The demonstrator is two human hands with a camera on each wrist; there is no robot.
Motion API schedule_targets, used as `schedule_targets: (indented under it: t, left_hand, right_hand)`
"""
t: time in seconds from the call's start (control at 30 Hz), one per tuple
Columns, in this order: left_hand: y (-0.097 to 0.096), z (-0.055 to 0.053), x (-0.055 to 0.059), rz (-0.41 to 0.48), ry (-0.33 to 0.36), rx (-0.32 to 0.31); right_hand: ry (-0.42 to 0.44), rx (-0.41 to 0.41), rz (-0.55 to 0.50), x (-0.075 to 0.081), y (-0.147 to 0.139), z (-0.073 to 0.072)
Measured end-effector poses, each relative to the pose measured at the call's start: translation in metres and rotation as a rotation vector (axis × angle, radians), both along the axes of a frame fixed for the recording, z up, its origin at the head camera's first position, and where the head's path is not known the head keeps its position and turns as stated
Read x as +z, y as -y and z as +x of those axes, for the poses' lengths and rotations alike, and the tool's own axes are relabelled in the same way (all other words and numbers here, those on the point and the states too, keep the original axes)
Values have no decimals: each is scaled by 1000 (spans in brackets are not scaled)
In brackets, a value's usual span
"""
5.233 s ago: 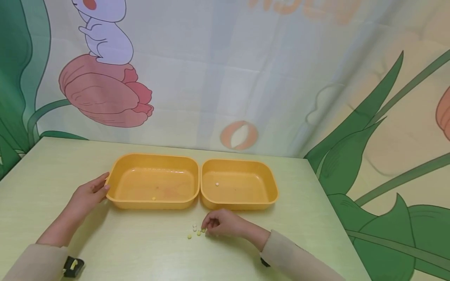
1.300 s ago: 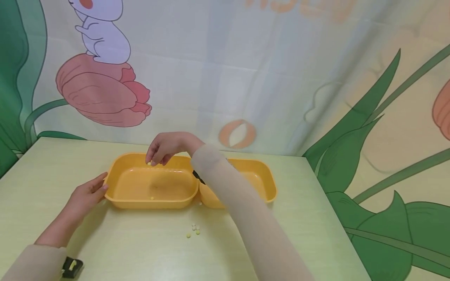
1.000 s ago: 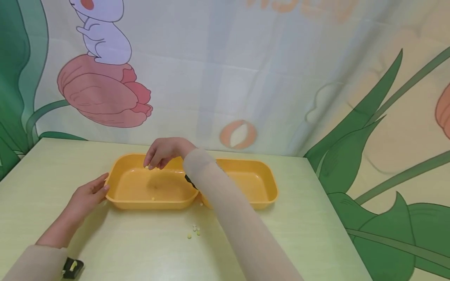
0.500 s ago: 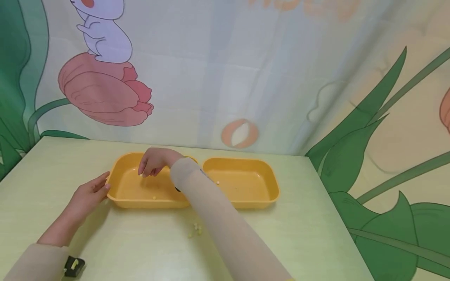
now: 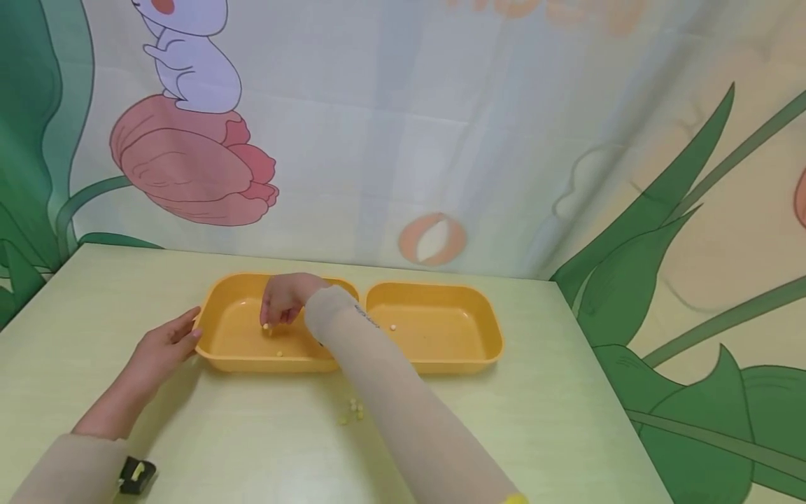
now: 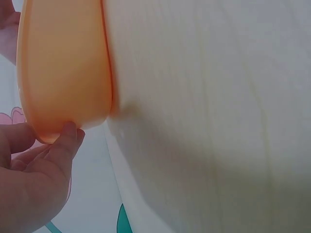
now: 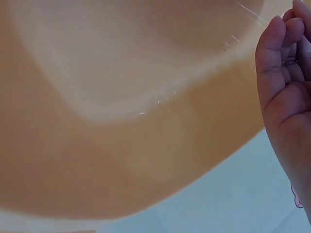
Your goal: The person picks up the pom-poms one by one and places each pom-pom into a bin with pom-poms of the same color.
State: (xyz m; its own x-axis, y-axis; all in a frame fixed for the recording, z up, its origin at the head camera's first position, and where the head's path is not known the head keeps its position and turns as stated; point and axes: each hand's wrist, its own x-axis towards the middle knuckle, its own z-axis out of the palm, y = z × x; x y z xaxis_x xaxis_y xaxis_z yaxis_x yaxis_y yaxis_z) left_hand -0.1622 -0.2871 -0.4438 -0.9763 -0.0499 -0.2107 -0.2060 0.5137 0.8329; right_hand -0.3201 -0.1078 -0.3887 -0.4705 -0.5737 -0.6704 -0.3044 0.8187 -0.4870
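My left hand (image 5: 164,346) grips the left end of a larger yellow tray (image 5: 264,365); in the left wrist view its thumb and fingers (image 6: 63,145) pinch the tray's corner at the rim. Inside that tray, my right hand (image 5: 283,297) reaches down from above, its fingertips together on a small yellow bead (image 5: 266,326) low over the tray floor. Another yellow bead (image 5: 280,354) lies near the tray's front wall. In the right wrist view, the curled fingers of the right hand (image 7: 286,92) appear beside the tray's wall; the bead is hidden there.
To the right stands a smaller yellow tray (image 5: 441,365) holding a white bead (image 5: 393,327). Several white and yellow beads (image 5: 343,421) lie on the pale table (image 5: 252,441) in front, beside the right sleeve (image 5: 390,392). A printed curtain (image 5: 327,140) hangs behind.
My right hand has gone from the beads on the table to above the larger tray, carrying a yellow bead, and has since lowered into it. My left hand has stayed at the tray's end.
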Motion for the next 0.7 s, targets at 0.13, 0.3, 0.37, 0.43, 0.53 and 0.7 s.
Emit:
schedule_targets:
  t: [0.13,0.3,0.37,0.43,0.53,0.7]
  left_hand:
    - [0,0,1,-5,-1,3]
    - [0,0,0,-8,-4,9]
    - [0,0,0,-5,-3,11]
    - [-1,0,-1,-7,-5,12]
    - [-1,0,-1,-11,-6,12]
    - [-1,0,0,-19,-14,10]
  right_hand:
    - [-8,-7,9,-1,1,0]
    - [-13,9,22,-2,2,2]
    - [-19,11,29,-3,2,2]
    - [-26,4,37,-4,2,3]
    - [-38,-5,47,-5,2,2]
    - [-55,-20,85,-8,5,1]
